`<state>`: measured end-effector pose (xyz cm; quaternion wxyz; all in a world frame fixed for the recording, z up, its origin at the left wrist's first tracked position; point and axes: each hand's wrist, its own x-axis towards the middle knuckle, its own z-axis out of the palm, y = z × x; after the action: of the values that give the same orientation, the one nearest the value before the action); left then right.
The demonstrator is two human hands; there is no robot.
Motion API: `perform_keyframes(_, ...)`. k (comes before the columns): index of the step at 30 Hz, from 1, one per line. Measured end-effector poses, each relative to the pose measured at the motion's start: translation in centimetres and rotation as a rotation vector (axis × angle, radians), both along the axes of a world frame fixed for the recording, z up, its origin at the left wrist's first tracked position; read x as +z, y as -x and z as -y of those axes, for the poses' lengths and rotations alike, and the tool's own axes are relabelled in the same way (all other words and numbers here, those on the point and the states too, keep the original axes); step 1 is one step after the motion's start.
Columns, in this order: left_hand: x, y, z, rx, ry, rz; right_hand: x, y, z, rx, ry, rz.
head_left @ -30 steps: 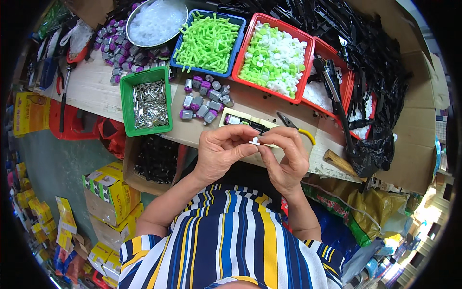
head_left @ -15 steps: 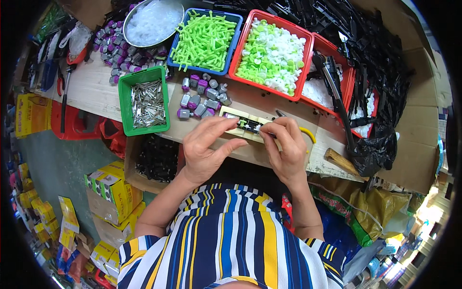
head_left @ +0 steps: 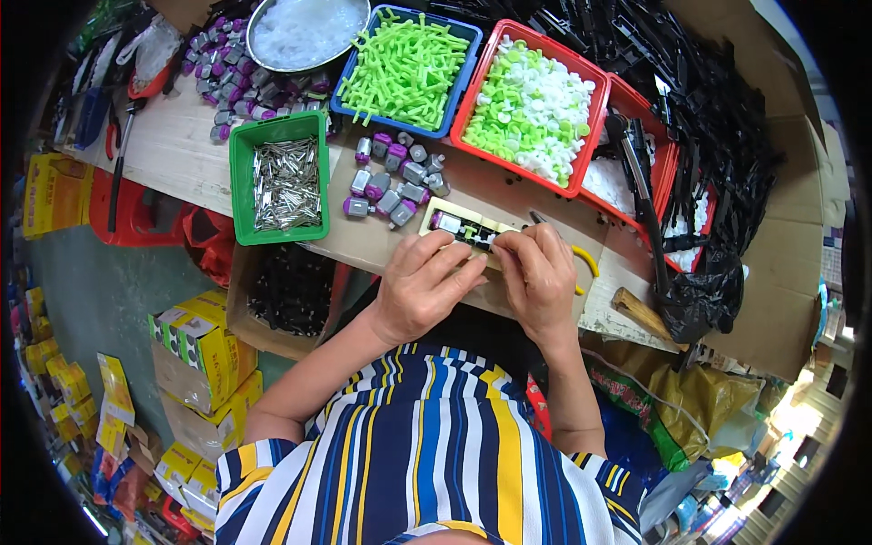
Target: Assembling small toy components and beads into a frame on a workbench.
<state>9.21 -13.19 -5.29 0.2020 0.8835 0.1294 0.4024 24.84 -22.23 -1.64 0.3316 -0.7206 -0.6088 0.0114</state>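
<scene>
Fingers partly cover the cream holder [head_left: 489, 223] and its black assembly [head_left: 470, 232]; I cannot tell whether the left hand [head_left: 431, 283], curled at its 7 o'clock, or the right hand [head_left: 540, 280], fingertips together at 4, grips anything. Around it: green tray [head_left: 242, 186] of metal pieces, 10 o'clock; blue tray [head_left: 471, 45] of green pieces, 11; pale tabletop [head_left: 186, 173] beneath; yellow boxes [head_left: 211, 350], 8.

Wood bench [head_left: 186, 163] w/ cream block [head_left: 495, 223] just past L hand [head_left: 427, 283] & R hand [head_left: 542, 282]; pliers [head_left: 590, 262] just R; motors [head_left: 377, 185] beyond L hand, green bin [head_left: 280, 235] farther L; blue bin [head_left: 465, 86], red bin [head_left: 596, 123] well beyond.
</scene>
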Motion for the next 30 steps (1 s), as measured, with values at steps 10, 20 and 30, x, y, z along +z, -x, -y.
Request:
perform_keyframes(10, -0.3, -0.1, -0.2, -0.001, 0.000, 0.004, 0.6, 0.0, -0.2, -0.024, 0.051, 0.049)
perform_keyframes(20, -0.8, -0.4, -0.3, 0.032, -0.099, -0.058, 1.0, -0.1, -0.9, 0.033, 0.097, -0.028)
perform_keyframes(30, -0.8, -0.4, -0.6, 0.032, -0.190, -0.116, 0.8, -1.2, -0.6, 0.027, 0.095, -0.132)
